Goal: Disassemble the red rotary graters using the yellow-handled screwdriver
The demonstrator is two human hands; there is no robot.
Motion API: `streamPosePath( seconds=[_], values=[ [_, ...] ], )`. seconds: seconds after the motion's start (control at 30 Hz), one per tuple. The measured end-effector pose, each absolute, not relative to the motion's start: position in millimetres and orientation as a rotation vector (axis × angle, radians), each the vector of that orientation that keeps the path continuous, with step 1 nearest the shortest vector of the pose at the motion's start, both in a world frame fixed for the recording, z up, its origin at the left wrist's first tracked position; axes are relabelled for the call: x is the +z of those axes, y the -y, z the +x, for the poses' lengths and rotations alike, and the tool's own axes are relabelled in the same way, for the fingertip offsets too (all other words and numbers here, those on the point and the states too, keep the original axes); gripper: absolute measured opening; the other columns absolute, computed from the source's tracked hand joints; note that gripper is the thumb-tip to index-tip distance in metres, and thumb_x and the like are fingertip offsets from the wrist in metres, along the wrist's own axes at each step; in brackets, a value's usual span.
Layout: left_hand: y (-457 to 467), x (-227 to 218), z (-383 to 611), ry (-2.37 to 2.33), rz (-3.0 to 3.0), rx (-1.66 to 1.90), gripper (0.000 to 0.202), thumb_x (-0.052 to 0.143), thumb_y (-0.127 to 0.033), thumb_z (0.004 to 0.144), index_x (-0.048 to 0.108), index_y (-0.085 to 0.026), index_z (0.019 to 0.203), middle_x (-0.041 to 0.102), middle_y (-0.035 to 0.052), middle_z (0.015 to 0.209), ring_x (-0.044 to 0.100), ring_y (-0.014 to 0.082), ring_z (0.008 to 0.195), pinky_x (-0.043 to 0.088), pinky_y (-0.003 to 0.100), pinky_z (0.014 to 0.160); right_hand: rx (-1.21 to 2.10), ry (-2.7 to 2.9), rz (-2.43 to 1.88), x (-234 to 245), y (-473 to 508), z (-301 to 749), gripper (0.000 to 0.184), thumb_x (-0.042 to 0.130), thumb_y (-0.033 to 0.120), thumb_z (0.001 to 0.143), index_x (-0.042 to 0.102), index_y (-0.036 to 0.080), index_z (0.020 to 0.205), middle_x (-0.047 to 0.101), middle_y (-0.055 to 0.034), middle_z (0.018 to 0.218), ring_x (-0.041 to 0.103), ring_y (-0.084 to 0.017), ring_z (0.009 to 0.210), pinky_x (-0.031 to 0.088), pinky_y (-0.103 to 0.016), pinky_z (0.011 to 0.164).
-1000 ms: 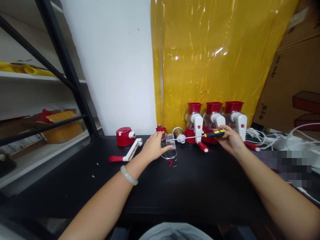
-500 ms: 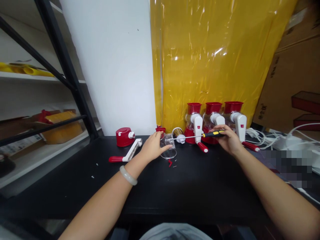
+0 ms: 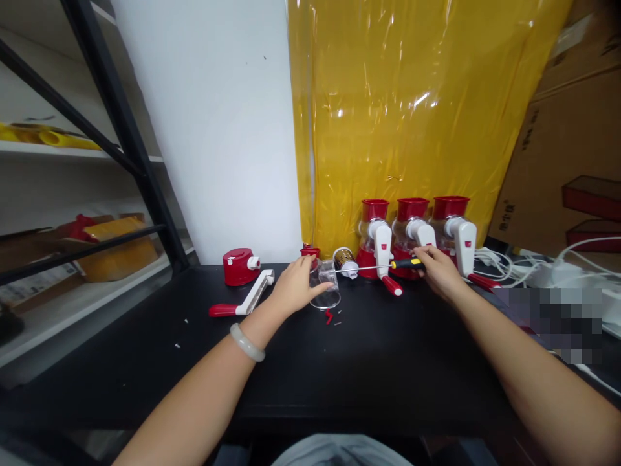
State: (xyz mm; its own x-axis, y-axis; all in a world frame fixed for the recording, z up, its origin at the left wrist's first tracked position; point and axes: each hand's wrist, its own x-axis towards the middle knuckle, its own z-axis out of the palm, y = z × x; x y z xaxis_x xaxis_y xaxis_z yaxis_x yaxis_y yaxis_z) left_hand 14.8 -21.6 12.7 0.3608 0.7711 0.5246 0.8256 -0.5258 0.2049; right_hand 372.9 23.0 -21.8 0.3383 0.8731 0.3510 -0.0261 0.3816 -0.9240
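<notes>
A clear housing (image 3: 327, 285) is held on the tabletop (image 3: 369, 369) by the left hand (image 3: 294, 285), while a screwdriver (image 3: 406, 264) directed at it is gripped in the right hand (image 3: 440, 272).

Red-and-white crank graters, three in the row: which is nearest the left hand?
The leftmost red-and-white grater; the middle grater and right grater stand farther from the left hand.

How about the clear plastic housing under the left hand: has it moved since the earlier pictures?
No: judged against the white panel behind, the clear plastic housing shows no visible move; the whole view just drifts slightly.
</notes>
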Motion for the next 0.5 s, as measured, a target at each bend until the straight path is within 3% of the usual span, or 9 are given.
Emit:
streamPosePath(
  seconds=[0.33, 0.43, 0.5],
  values=[
    [20, 11, 14, 1.465, -2.507, -0.883, 0.073, 0.063, -0.061, 0.083, 0.046, -0.014, 0.136, 0.057, 0.0178, 0.134, 0.054, 0.0328, 0.125, 0.043, 0.047, 0.106, 0.965, 0.961, -0.762, -9, -8, 363, 0.016, 0.071, 0.020, 0.055, 0.066, 0.022, 0.071, 0.062, -0.0005, 0.073, 0.058, -0.015, 0.070, 0.050, -0.026, 0.058],
    [20, 11, 14, 1.477, -2.506, -0.876, 0.072, 0.063, -0.061, 0.084, 0.047, -0.013, 0.136, 0.057, 0.0180, 0.134, 0.054, 0.0332, 0.125, 0.043, 0.047, 0.105, 0.932, 0.981, -0.759, -13, -13, 366, 0.014, 0.069, 0.023, 0.057, 0.066, 0.023, 0.071, 0.062, -0.0004, 0.074, 0.058, -0.015, 0.070, 0.050, -0.027, 0.060],
    [20, 11, 15, 1.490, -2.509, -0.871, 0.072, 0.063, -0.061, 0.083, 0.047, -0.014, 0.135, 0.057, 0.0180, 0.134, 0.054, 0.0332, 0.124, 0.044, 0.047, 0.105, 0.845, 0.992, -0.817, -17, -19, 369, 0.013, 0.069, 0.033, 0.064, 0.065, 0.023, 0.070, 0.062, -0.0011, 0.074, 0.057, -0.016, 0.068, 0.050, -0.028, 0.057]
  ],
)
